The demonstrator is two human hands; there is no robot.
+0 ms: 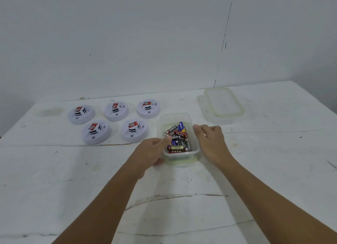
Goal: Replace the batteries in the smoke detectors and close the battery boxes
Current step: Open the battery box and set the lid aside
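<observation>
Plainly, "EVEREADY" on boxed batteries (pixel 177 137)

Table (pixel 73 180): white surface, scuffed, showing long cracks running across near half; faint brownish stain sitting at far-left corner. Wall (pixel 127 34): plain white, rising directly behind table; thin dark crack line running down right portion toward table edge, small marks dotting it left of centre.

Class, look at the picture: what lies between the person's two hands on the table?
In the head view, an open clear plastic container filled with batteries lies between the left hand and the right hand.
</observation>
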